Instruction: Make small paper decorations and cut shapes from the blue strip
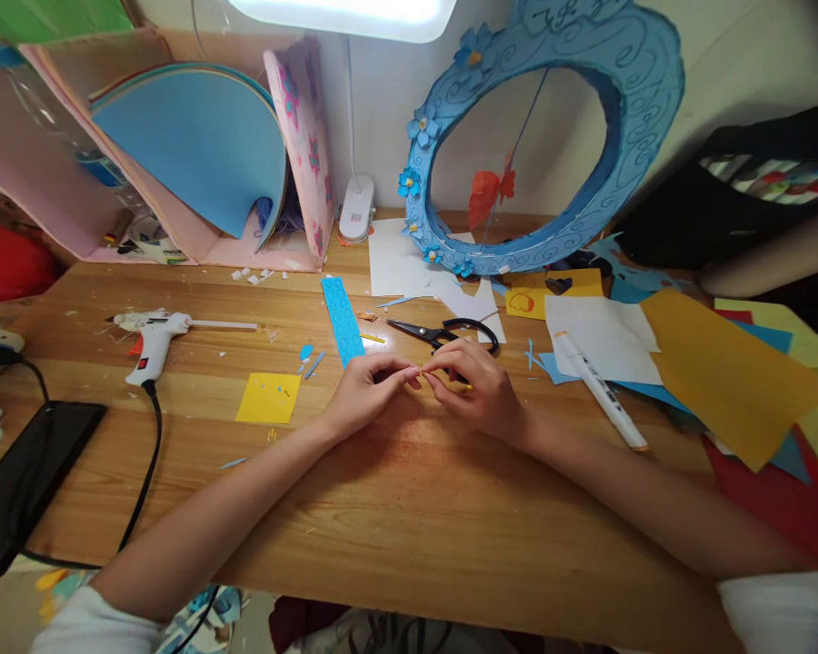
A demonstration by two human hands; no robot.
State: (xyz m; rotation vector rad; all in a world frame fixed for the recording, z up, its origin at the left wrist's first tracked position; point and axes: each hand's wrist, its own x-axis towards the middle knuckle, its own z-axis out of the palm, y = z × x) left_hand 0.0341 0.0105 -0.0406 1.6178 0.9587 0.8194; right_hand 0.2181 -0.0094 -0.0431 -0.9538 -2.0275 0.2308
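Observation:
My left hand [372, 392] and my right hand [481, 386] meet over the middle of the table, thumb and fingertips pinched together. Something tiny, perhaps yellowish, is between the fingertips; it is too small to name. Just behind my right hand lie black-handled scissors [415, 331], their handle partly covered by it. Beyond my left hand is a blue paper strip [342, 318] with round outlines drawn on it. A thin yellow strip [373, 339] lies near the scissors. A yellow paper square [268, 398] with small scraps on it rests left of my left hand.
A white glue gun [156, 341] with its cord lies at left, near a black phone-like slab [34, 486]. A blue decorated ring [644, 118] stands at the back. A marker [603, 391] and coloured sheets [736, 372] lie at right. A pink box [306, 163] stands back left.

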